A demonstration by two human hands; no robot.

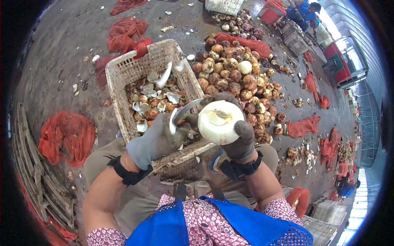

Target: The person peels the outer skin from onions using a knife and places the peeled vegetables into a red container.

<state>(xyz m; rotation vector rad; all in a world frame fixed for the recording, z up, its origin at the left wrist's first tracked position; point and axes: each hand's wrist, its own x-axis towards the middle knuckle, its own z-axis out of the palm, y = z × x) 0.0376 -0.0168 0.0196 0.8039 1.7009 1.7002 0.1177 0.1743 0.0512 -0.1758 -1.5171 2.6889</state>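
My left hand [158, 140], in a grey work glove, grips a knife; its curved blade [188, 108] points up toward the onion, and its handle is hidden in my fingers. A strip of white onion peel [172, 122] lies against the blade. My right hand [243, 144], in a dark soiled glove, holds a large peeled white onion [219, 124], thumb on its near side. Both hands are above the near right part of a dirty white plastic crate [114, 92]. Inside it are onion skins and pieces [150, 106]. A blurred piece of peel [164, 76] is above the crate's far part.
Beyond the crate is a heap of unpeeled onions [231, 73]. Red mesh sacks [67, 138] lie about the concrete floor. A wooden pallet [40, 178] is at left. A person [303, 13] works near another crate [294, 37]; a red vehicle [338, 61] stands at right.
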